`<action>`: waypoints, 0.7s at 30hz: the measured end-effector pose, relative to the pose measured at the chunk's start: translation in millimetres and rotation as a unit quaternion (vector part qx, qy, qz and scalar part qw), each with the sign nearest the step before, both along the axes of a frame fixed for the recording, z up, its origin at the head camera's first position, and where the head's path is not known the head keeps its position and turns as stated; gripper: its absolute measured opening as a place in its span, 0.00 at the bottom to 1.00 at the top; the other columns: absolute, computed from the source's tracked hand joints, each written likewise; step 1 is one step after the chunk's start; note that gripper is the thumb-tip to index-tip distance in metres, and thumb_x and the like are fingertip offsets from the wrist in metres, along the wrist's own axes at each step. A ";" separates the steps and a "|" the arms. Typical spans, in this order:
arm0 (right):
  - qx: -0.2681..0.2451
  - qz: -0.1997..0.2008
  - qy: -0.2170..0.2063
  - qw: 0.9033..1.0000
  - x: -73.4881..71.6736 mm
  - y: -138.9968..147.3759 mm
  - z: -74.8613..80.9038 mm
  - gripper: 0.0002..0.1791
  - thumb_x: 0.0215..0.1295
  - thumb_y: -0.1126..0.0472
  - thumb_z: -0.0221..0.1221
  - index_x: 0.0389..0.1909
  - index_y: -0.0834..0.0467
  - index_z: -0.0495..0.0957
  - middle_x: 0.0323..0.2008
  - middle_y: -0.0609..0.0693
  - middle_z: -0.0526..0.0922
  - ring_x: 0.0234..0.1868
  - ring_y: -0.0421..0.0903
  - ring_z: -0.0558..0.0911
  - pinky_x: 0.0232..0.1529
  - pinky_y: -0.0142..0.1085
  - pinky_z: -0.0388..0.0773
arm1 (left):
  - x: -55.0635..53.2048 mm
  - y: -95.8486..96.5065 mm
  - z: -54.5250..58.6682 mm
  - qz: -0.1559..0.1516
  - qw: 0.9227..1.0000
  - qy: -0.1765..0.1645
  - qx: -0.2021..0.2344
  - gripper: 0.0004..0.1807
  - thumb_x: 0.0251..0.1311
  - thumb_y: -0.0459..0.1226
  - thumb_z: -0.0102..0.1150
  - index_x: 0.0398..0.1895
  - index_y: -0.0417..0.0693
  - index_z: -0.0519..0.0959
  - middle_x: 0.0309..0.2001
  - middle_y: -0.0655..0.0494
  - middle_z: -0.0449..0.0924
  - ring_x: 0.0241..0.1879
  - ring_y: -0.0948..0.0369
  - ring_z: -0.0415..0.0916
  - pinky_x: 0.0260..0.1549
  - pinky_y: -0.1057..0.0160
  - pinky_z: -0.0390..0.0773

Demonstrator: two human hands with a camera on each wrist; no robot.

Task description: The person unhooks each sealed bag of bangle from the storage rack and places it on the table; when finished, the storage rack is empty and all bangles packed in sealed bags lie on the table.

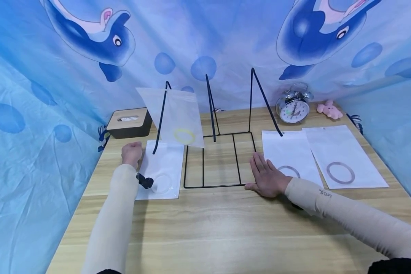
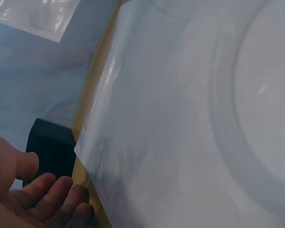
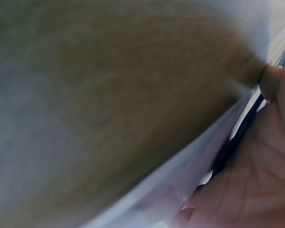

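Note:
A black wire rack (image 1: 212, 186) with upright bent arms stands mid-table. From its left arm hangs a translucent bag (image 1: 181, 108) with a yellow ring (image 1: 184, 136). My right hand (image 1: 268, 177) lies flat, fingers straight, over the rack's right front corner and next to a white bag (image 1: 277, 146) with a ring. In the right wrist view, its palm (image 3: 256, 161) is beside a black wire. My left hand (image 1: 131, 153), fingers loosely curled around nothing, is at the left edge of another bag (image 1: 169, 160) holding a pale ring (image 2: 225, 118).
At the back left sits a tissue box (image 1: 128, 123). A twin-bell alarm clock (image 1: 294, 110) and a pink plush toy (image 1: 330, 110) stand at the back right. A further white bag (image 1: 342, 148) with a ring lies on the right. Blue printed curtains (image 1: 198, 34) surround the table.

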State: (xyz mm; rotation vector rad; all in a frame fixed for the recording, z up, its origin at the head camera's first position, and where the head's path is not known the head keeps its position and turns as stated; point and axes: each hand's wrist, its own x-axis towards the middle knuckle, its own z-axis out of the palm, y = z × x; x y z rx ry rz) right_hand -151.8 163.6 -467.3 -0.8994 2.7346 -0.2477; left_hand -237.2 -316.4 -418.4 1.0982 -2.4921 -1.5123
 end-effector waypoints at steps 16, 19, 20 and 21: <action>-0.013 -0.006 -0.020 1.000 8.2 -4.5 21.0 0.49 0.77 0.41 0.48 0.74 0.79 0.42 0.75 0.77 0.35 0.76 0.71 0.37 0.71 0.63 0.43 | 24.0 5.5 42.5 -0.060 0.974 0.218 0.023 0.30 0.76 0.52 0.46 0.74 0.49 0.64 0.69 0.48 0.69 0.66 0.56 0.69 0.66 0.58 0.65; -0.010 -0.005 -0.021 1.000 7.7 -4.2 18.6 0.50 0.77 0.40 0.46 0.74 0.78 0.41 0.75 0.76 0.34 0.76 0.70 0.37 0.71 0.63 0.42 | 25.5 10.2 67.6 -0.093 0.949 0.294 0.064 0.30 0.75 0.52 0.49 0.74 0.50 0.65 0.70 0.49 0.68 0.66 0.57 0.70 0.67 0.60 0.64; -0.013 -0.006 -0.022 1.000 7.6 -4.1 18.4 0.50 0.77 0.40 0.47 0.74 0.78 0.42 0.75 0.76 0.34 0.76 0.70 0.37 0.71 0.63 0.42 | 25.6 12.1 75.9 -0.107 0.939 0.317 0.078 0.30 0.74 0.51 0.50 0.74 0.50 0.65 0.71 0.49 0.67 0.66 0.57 0.69 0.67 0.60 0.64; -0.013 -0.006 -0.022 1.000 7.6 -4.0 18.3 0.50 0.77 0.40 0.47 0.74 0.78 0.41 0.75 0.76 0.34 0.76 0.70 0.36 0.71 0.62 0.41 | 25.6 14.0 83.9 -0.122 0.930 0.336 0.089 0.31 0.73 0.51 0.50 0.74 0.50 0.65 0.71 0.48 0.67 0.67 0.57 0.69 0.67 0.61 0.63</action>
